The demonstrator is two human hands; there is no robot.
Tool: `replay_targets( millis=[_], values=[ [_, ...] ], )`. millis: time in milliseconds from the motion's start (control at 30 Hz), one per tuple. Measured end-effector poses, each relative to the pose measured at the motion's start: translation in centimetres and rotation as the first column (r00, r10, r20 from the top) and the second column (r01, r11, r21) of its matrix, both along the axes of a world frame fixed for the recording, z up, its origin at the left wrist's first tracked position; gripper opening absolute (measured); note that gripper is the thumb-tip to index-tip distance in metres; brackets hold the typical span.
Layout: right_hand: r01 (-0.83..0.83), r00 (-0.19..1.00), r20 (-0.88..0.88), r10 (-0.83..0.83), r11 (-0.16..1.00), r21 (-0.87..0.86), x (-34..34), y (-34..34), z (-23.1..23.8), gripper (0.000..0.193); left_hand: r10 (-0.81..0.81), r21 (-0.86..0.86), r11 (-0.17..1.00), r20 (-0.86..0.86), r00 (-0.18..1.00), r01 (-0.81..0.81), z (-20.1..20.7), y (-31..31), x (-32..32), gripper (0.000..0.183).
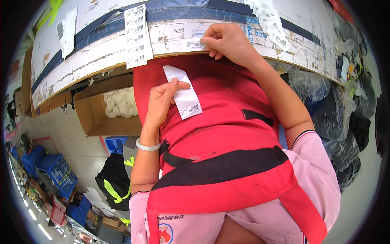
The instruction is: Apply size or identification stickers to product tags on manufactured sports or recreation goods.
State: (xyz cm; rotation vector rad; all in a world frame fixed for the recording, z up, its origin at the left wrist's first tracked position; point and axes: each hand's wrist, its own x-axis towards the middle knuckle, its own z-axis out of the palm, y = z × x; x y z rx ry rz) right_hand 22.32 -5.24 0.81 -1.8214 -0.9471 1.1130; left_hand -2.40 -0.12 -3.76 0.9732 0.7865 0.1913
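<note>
My left hand (161, 97) is closed on a white label strip (187, 99) over my red apron. The thumb lies across the strip, which is mostly blank with one printed barcode label at its lower end. At the table's near edge, my right hand (230, 44) has thumb and forefinger pinched at the right end of a small white barcode label (191, 44). That label lies on or just above the tabletop; I cannot tell which. Left of it, a long sheet of barcode labels (136, 36) hangs slightly over the edge.
The worn white table (101, 49) has dark blue tape across it. A heap of label strips (270, 22) sits at right, another strip (69, 32) at left. Below are an open cardboard box (91, 116) of white scraps, blue crates (61, 175) and plastic-wrapped bags (331, 116).
</note>
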Motion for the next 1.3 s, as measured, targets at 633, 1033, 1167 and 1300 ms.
replay_targets(
  millis=[633,1033,1167,1300],
  values=[
    [0.489,0.81,0.279,-0.516,0.857,0.163,12.6,-12.9,1.6,0.019,-0.122,0.084,0.99,0.125,0.985,0.112,3.0,-0.7,-1.0,0.027],
    [-0.087,0.989,0.118,0.089,0.996,-0.029,-1.0,-7.8,2.4,0.023,-0.058,0.022,0.998,0.007,0.998,0.058,2.3,-1.4,-0.7,0.024],
    [-0.373,0.872,-0.373,0.316,0.923,-0.091,-4.5,-6.0,0.8,0.023,0.052,-0.067,0.997,0.061,0.997,-0.048,2.2,-1.4,0.1,0.023],
    [-0.171,0.853,-0.513,0.099,0.981,-0.095,-5.4,-5.5,-1.4,0.018,0.021,-0.015,1.0,0.083,0.996,-0.02,2.0,-1.0,-0.3,0.027]
  ],
)
